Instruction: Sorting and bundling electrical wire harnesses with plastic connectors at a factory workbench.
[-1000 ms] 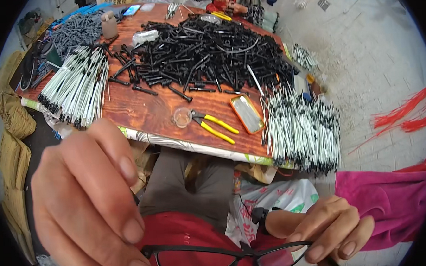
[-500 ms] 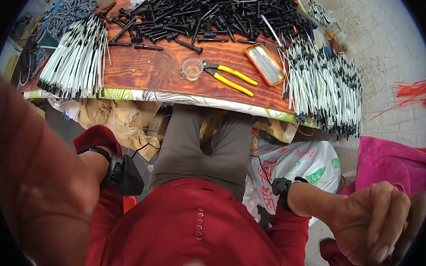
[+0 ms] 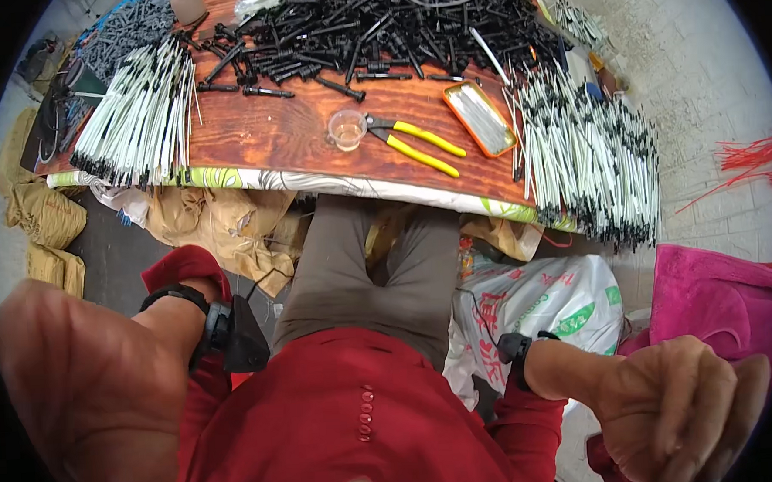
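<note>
Wooden desk (image 3: 258, 138) across the top of the view, edge wrapped in patterned white and green cover (image 3: 300, 183). Heap of black plastic parts (image 3: 375, 32) at its far middle, grey parts (image 3: 127, 41) far left. One bundle of white sticks (image 3: 139, 119) with dark ends at the left, a bigger second bundle (image 3: 587, 156) at the right. Between them: clear cup (image 3: 347, 129) just beside the head of yellow-handled pliers (image 3: 416, 143), then an orange-rimmed tin (image 3: 481, 118).

Both hands raised off the desk, near the camera. Left hand (image 3: 106, 395) lower left, palm side showing, black wrist device (image 3: 220, 328) on the strap; its fingers run out of view, cannot tell how open or what they have. Right hand (image 3: 674, 400) lower right, fingers (image 3: 695, 399) bent inward, contents hidden, grip cannot be told. It overlaps pink cloth (image 3: 712, 302) in view; contact unclear. White printed plastic bag (image 3: 547, 307) lies left of that cloth.
</note>
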Motion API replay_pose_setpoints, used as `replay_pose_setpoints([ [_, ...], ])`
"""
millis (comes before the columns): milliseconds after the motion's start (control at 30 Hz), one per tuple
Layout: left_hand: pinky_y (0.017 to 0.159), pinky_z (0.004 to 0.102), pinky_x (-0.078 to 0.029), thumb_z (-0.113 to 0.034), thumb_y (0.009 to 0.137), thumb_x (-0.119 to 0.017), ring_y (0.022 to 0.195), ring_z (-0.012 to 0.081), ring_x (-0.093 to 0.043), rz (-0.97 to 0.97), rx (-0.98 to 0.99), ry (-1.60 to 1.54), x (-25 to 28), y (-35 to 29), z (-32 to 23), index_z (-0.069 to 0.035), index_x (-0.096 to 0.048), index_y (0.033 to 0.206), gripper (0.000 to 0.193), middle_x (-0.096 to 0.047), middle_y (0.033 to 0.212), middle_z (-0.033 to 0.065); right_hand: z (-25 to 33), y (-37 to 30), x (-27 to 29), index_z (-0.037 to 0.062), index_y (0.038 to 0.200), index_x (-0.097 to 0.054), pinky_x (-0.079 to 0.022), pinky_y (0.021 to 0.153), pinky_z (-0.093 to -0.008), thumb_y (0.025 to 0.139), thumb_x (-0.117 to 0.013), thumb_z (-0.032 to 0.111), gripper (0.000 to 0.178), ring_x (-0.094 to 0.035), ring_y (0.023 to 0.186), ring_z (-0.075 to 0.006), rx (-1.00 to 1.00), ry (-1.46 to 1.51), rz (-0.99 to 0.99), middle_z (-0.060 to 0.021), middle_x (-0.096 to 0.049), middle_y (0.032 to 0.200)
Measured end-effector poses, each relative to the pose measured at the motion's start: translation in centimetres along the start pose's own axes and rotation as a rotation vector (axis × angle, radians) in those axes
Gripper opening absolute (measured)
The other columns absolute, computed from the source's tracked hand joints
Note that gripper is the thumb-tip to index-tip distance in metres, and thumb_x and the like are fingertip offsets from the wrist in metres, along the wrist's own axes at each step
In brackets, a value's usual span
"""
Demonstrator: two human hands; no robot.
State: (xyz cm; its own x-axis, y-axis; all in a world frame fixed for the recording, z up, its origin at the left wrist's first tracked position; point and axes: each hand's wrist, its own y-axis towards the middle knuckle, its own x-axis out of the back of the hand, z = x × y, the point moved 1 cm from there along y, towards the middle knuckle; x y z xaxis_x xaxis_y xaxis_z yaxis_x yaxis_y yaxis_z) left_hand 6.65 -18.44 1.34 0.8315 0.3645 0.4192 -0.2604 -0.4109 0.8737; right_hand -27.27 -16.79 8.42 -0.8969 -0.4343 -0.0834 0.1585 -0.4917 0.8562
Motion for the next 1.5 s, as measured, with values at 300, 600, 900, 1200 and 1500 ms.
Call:
replay_pose_setpoints([
  [300, 0.082, 0.0294, -0.047, 0.003, 0.077, -0.072, 0.092, 0.0200, -0.060, -0.173, 0.492, -0.432, -10.2, 1.3, 7.8, 0.000, -0.065, 0.101, 0.025, -0.061, 0.099, 0.0097, -12.8, -5.7, 5.3, 0.0008, 0.100, -0.062, -0.053, 0.077, -0.0340, 0.078, -0.070, -0.001, 0.023, -0.064, 0.086, -0.0243, -0.397, -0.732, -0.142, -0.0124, -0.064, 0.109],
  [600, 0.096, 0.0360, -0.044, -0.023, 0.072, -0.082, 0.113, 0.0263, -0.054, 0.259, 0.751, 0.000, -18.0, -5.1, 14.7, -0.002, -0.055, 0.130, 0.067, -0.059, 0.120, 0.0139, -22.6, -10.2, 5.6, 0.0021, 0.107, -0.064, -0.045, 0.095, -0.0444, 0.078, -0.076, 0.010, 0.032, -0.055, 0.113, -0.0368, -0.504, -1.254, 0.143, -0.0170, -0.059, 0.120],
  [900, 0.094, 0.0379, -0.045, -0.018, 0.072, -0.081, 0.109, 0.0295, -0.057, 0.365, 0.756, -0.168, -19.3, -4.3, 15.2, -0.003, -0.065, 0.117, 0.050, -0.064, 0.109, 0.0130, -25.6, -12.4, 6.9, 0.0013, 0.099, -0.065, -0.044, 0.096, -0.0461, 0.077, -0.075, 0.012, 0.027, -0.052, 0.117, -0.0373, -0.450, -1.307, 0.128, -0.0162, -0.059, 0.123],
  [1200, 0.092, 0.0415, -0.047, -0.016, 0.071, -0.082, 0.102, 0.0293, -0.061, 0.350, 0.283, -0.355, -14.7, 3.0, 9.5, -0.005, -0.068, 0.113, 0.046, -0.067, 0.107, 0.0103, -25.9, -12.9, 6.6, 0.0000, 0.095, -0.066, -0.045, 0.094, -0.0460, 0.077, -0.074, 0.011, 0.022, -0.056, 0.112, -0.0376, -0.396, -1.309, 0.054, -0.0159, -0.062, 0.119],
  [1500, 0.083, 0.0394, -0.048, -0.025, 0.072, -0.086, 0.092, 0.0265, -0.061, 0.381, 0.028, -0.712, -10.9, 9.0, 3.6, -0.004, -0.070, 0.112, 0.047, -0.068, 0.104, 0.0085, -26.1, -14.1, 7.0, 0.0001, 0.093, -0.066, -0.046, 0.093, -0.0464, 0.076, -0.074, 0.011, 0.022, -0.057, 0.111, -0.0370, -0.246, -1.286, -0.047, -0.0155, -0.063, 0.120],
])
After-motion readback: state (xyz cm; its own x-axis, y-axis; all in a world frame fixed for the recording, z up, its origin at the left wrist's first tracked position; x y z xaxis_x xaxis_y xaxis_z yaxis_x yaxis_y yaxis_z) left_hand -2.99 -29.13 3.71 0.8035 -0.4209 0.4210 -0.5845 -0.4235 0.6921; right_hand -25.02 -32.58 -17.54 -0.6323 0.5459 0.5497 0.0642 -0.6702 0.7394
